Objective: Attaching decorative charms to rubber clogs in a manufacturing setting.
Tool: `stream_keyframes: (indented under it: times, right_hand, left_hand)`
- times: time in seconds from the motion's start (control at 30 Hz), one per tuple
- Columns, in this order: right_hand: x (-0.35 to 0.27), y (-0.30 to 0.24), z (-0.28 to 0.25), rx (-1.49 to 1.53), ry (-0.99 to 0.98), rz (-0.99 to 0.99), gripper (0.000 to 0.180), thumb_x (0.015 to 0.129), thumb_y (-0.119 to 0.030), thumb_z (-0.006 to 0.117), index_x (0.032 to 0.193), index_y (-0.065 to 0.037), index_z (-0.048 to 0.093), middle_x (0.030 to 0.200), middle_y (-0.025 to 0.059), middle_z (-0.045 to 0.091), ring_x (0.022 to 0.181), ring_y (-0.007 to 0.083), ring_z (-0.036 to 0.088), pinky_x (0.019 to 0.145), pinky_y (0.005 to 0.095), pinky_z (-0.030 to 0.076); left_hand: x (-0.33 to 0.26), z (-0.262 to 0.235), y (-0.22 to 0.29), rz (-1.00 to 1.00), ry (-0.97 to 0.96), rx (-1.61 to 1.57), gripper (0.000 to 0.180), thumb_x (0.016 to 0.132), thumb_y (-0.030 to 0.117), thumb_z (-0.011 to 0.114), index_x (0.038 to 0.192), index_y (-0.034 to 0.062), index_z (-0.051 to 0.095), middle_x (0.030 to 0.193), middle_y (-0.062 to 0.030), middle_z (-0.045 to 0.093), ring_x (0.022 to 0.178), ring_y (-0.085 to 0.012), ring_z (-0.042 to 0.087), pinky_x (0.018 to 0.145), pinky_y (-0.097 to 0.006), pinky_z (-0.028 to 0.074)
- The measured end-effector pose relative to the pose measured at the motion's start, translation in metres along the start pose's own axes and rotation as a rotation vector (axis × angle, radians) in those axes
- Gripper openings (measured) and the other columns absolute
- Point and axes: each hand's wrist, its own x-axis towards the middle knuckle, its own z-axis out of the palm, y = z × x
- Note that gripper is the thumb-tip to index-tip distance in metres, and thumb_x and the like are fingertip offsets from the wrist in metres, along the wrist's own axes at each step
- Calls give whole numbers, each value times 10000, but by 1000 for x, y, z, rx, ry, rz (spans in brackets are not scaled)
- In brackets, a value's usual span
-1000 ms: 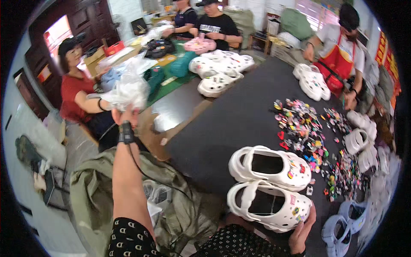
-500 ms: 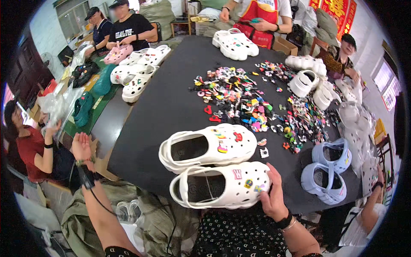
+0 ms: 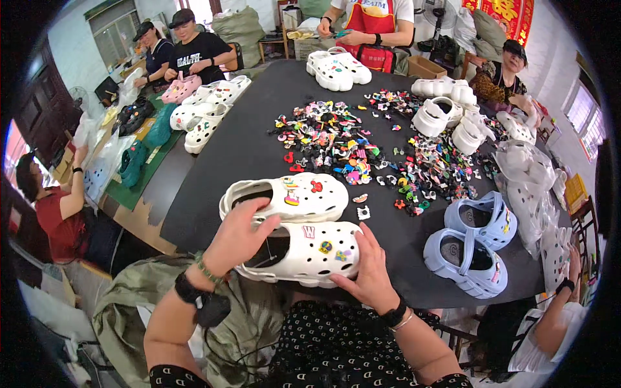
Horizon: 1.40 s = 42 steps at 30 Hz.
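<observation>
Two white clogs with charms lie side by side on the black table before me. The nearer white clog (image 3: 330, 253) has several charms on its top; the farther white clog (image 3: 307, 196) carries a red charm and a few colourful ones. My right hand (image 3: 370, 270) is closed around the nearer clog's toe, thumb on the near side. Above the foot openings at the heel end, my left hand (image 3: 239, 236) has its fingers stretched and apart, covering part of both clogs. Two loose charms, one a small white square charm (image 3: 363, 212), lie beyond the toes.
Piles of colourful charms (image 3: 330, 139) spread across the table (image 3: 213, 168). Light blue clogs (image 3: 467, 258) stand at right, near plastic-wrapped shoes (image 3: 527, 187). More white clogs (image 3: 336, 70) sit at the far side. Co-workers sit or stand around; a side table at left holds other clogs.
My left hand has come from the far left to above the clogs' heel ends. The right hand stays on the nearer clog's toe. The whole view has shifted.
</observation>
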Motion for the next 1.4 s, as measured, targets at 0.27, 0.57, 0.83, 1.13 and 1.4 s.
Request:
stream_keyframes:
  times: [0.27,0.57,0.83,1.13,1.4]
  right_hand:
    - [-2,4,4,-6,59,5,909,769,-502,738,1415,-1,341,1444,277,324,1279,418,394,1040,499,324]
    - [-4,5,4,16,141,-44,877,789,-507,711,1415,-7,356,1415,282,350,1273,422,393,1016,507,339]
    - [-9,9,6,31,174,-61,874,787,-501,708,1435,-47,337,1413,279,355,1259,419,401,991,510,358]
    - [-9,12,10,14,229,-88,862,814,-551,648,1447,-65,321,1403,282,364,1240,419,407,968,500,362]
    - [-10,11,14,28,224,-79,848,821,-549,636,1443,-67,322,1407,290,360,1240,425,400,966,509,360]
  left_hand:
    - [26,52,-14,-105,98,301,447,843,423,651,806,-18,589,827,-234,654,803,-421,631,726,-493,489]
    - [28,55,-36,-109,194,253,407,818,370,658,856,-32,608,805,-241,651,790,-421,631,719,-480,488]
    - [28,53,-28,-188,96,141,331,864,235,638,1072,-22,656,982,-115,706,897,-184,659,804,-319,501]
    - [26,50,-17,-255,109,143,339,861,233,643,1101,-5,655,1013,-123,704,911,-179,655,816,-325,502]
    - [30,46,-47,-301,93,58,313,885,189,627,1138,4,642,1019,-62,690,876,-119,632,794,-295,504]
